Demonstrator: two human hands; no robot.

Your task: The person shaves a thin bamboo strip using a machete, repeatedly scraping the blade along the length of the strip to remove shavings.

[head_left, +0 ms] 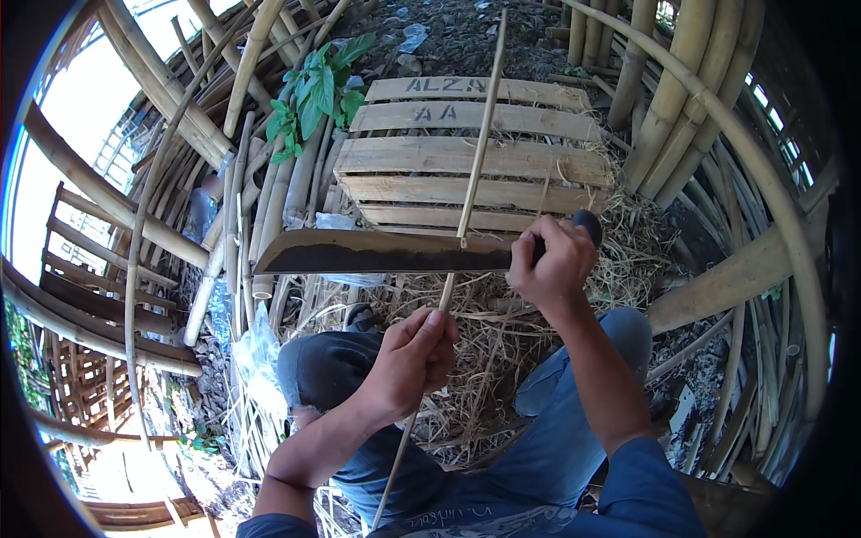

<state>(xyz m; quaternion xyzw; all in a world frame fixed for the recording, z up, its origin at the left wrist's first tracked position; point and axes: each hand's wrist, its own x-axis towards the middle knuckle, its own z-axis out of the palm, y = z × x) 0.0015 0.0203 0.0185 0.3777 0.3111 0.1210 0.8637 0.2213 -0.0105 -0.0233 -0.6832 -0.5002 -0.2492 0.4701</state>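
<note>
Nearest, lower edge: dark blue shirt (641,493).
Bamboo strip (482,134): 1, long axis running away from the lap, far end leaning slightly right, crossing the machete (386,255).
Machete: 1, lying crosswise, tip left.
Left hand (414,359): closed around the strip, which extends beyond it both ways.
Right hand (558,260): fingers wrapped around the machete's handle, right of the strip.
Slatted crate (404,154): 1, beyond the machete.

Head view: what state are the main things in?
Long, pale bamboo strip: held, slanted
Bare left hand: closed around the strip
Dark metal machete: held across the strip
Bare right hand: gripping the machete
Dry tan straw: scattered loosely
Slatted pale wooden crate: partly straw-strewn
Clear plastic film: crumpled
</note>
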